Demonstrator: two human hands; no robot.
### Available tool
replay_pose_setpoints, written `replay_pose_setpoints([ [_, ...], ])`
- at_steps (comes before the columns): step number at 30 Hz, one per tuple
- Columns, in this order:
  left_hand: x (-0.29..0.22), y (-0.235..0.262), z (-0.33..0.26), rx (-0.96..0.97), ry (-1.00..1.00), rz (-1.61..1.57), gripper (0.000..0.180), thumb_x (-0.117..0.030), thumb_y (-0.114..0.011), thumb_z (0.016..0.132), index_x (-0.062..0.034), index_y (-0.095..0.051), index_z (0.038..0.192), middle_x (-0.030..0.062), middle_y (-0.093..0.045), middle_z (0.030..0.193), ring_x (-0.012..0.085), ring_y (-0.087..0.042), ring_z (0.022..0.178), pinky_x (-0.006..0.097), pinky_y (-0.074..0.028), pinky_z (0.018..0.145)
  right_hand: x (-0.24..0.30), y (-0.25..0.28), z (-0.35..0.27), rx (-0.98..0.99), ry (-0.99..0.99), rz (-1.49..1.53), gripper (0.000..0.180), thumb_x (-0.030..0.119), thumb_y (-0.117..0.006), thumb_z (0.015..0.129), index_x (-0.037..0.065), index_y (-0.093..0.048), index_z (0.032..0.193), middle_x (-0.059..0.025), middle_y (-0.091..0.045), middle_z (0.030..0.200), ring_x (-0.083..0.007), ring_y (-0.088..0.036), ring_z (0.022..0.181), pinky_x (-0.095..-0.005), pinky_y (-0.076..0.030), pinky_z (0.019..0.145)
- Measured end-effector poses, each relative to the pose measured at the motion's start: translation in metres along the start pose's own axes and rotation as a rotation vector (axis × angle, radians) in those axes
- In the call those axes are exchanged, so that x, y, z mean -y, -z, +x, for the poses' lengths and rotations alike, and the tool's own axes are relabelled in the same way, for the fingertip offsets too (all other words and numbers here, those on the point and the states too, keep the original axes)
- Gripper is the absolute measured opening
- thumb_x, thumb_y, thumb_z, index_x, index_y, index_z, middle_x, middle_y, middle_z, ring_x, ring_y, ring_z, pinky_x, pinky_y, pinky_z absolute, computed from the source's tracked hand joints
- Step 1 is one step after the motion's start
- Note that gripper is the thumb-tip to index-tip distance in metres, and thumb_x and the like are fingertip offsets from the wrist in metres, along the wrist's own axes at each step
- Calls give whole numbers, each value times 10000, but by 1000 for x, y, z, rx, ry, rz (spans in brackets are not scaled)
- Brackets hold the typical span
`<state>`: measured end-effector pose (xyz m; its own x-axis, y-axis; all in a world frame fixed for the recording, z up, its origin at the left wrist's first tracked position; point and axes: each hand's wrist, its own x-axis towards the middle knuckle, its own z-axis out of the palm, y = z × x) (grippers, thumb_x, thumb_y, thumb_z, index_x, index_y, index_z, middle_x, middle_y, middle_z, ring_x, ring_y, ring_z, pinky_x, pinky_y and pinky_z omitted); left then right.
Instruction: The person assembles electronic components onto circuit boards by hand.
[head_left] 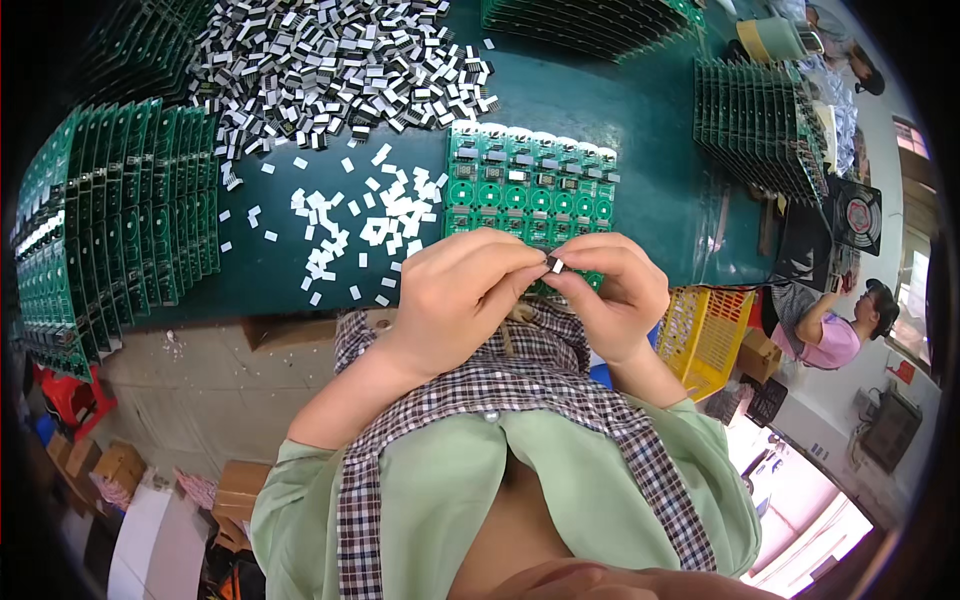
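Just above the near edge of a green circuit board panel (530, 196), both my hands meet at a small black-and-white display module (556, 265). My left hand (455, 290) is closed, thumb and forefinger pinching the module's left side. From the other side, the thumb and fingertips of my right hand (620, 290) grip it too. The panel lies flat on the table, with rows of round green circles and small displays in it; my hands cover its near part. Left of it are scattered small white rectangular pieces (385, 228).
A large heap of black-and-white display modules (330, 70) covers the table's far left. Racked green boards stand at the left (120, 220), far side (600, 22) and right (760, 125). A yellow crate (705, 335) is by my right arm. Another person (835, 325) sits at right.
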<state>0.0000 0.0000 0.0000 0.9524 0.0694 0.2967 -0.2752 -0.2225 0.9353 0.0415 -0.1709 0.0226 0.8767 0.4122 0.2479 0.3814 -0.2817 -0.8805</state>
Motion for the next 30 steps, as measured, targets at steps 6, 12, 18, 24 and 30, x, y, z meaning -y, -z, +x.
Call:
replay_pose_setpoints([
  [6, 10, 24, 20, -146, -143, 495, 190, -31, -617, 785, -29, -622, 975, 95, -618, 862, 263, -599, 817, 363, -482, 704, -13, 18, 23, -89, 86, -439, 179, -35, -701, 696, 16, -654, 861, -104, -657, 846, -211, -644, 774, -291, -510, 679],
  [12, 28, 53, 50, -237, 26, 1027, 195, -60, -634, 796, -31, -596, 985, 102, -588, 927, 291, -563, 862, 371, -453, 744, -26, 26, 32, -27, 142, -687, 116, 21, -691, 727, 47, -652, 832, -64, -628, 838, -215, -625, 717, -296, -501, 621],
  [18, 33, 52, 47, -180, 34, 926, 117, -43, -624, 795, -44, -586, 906, 77, -587, 881, 266, -568, 821, 356, -452, 721, -30, 24, 31, -41, 72, -627, 122, 28, -700, 719, 59, -657, 829, -61, -621, 828, -211, -621, 708, -295, -496, 612],
  [24, 32, 56, 43, -259, 1, 877, 115, -38, -628, 803, -21, -649, 915, 86, -631, 911, 249, -602, 852, 327, -467, 755, -32, 26, 32, -41, 55, -609, 123, 29, -700, 722, 54, -656, 834, -64, -622, 829, -213, -624, 714, -296, -495, 612],
  [30, 22, 52, 32, -350, 38, 459, 116, -17, -633, 814, 7, -662, 923, 101, -656, 839, 186, -620, 716, 273, -484, 652, -31, 25, 32, -43, 55, -613, 122, 32, -698, 727, 54, -656, 839, -61, -624, 834, -215, -625, 718, -298, -496, 616],
])
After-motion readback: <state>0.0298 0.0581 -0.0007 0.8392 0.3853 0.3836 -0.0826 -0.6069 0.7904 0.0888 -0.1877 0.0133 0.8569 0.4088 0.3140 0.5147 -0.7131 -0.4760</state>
